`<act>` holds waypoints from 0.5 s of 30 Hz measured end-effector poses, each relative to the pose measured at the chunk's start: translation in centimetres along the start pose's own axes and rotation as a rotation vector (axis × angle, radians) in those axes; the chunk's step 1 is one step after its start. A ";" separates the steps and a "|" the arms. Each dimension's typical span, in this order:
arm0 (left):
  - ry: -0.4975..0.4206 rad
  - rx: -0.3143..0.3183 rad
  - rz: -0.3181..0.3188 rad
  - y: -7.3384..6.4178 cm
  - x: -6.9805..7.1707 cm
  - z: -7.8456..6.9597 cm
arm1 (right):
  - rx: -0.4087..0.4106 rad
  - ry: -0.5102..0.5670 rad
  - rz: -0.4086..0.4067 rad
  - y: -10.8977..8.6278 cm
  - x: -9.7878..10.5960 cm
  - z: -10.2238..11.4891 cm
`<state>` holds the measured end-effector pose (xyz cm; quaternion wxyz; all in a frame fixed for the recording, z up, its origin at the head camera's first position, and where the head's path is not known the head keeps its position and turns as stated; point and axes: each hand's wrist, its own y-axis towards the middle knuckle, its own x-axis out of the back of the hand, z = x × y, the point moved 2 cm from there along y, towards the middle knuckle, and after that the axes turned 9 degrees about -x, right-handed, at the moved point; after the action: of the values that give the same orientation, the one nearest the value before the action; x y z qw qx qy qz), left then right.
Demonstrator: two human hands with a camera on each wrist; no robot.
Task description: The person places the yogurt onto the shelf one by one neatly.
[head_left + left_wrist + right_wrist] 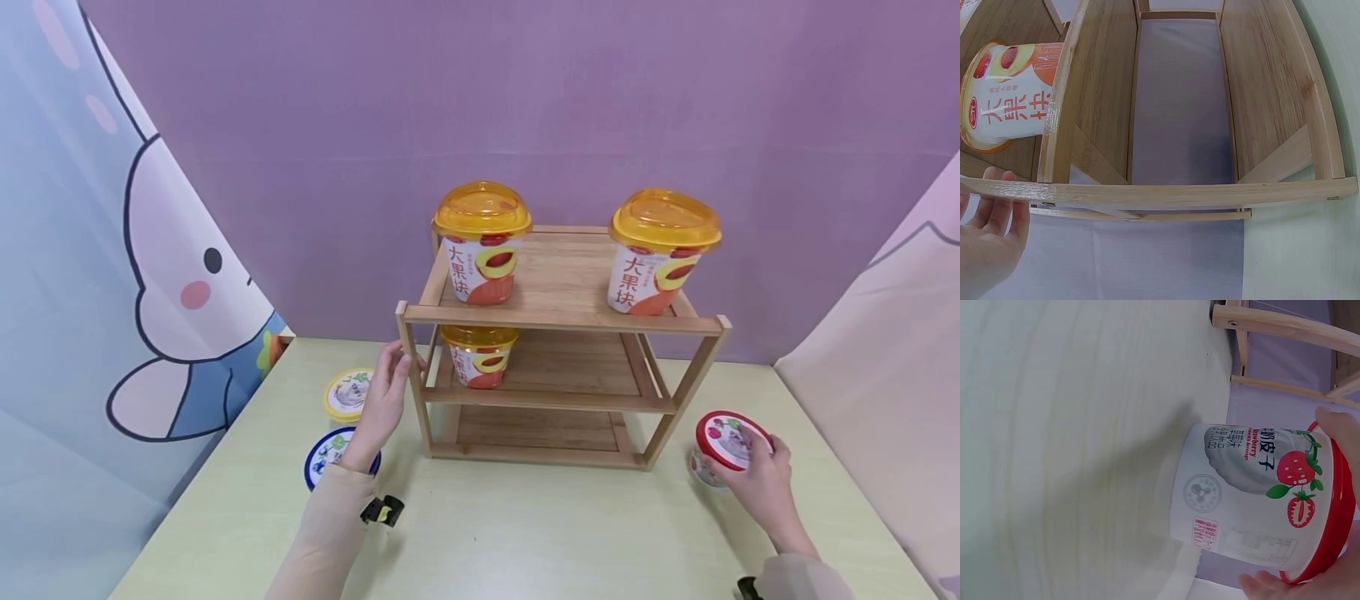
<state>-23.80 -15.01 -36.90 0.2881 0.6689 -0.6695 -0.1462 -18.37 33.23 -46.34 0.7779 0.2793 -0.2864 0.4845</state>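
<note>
My left hand (pixel 382 400) holds the front left post of a three-tier wooden shelf (pixel 562 317). In the left wrist view, its fingertips (pixel 1009 176) curl past the post's edge. At the right of the table, my right hand (pixel 768 492) grips a white strawberry milk cup (pixel 1247 494) from above, fingers and thumb around the rim of its red lid (pixel 731 440). Two white cups with orange domed lids, a left one (pixel 482 250) and a right one (pixel 660 258), stand on the top tier. A similar cup (pixel 478 362) stands at the left of the middle tier.
Left of the shelf are a yellow-lidded cup (pixel 347 393) and a blue-lidded cup (pixel 322 454), partly hidden by my left hand and forearm. Behind the shelf hangs a purple cloth (pixel 570 108), with a cartoon-printed curtain (pixel 172 275) on the left.
</note>
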 end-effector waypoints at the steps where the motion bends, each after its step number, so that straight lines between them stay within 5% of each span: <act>1: -0.004 0.002 0.000 0.0 0.0 0.0 | 0.002 0.007 -0.001 0.0 0.0 0.0; 15: -0.028 0.027 -0.003 0.0 0.0 -0.2 | 0.041 0.036 -0.006 -0.5 0.2 -0.2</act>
<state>-23.71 -14.99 -36.74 0.2693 0.6716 -0.6743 -0.1471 -17.79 33.34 -46.43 0.7786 0.2870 -0.2616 0.4929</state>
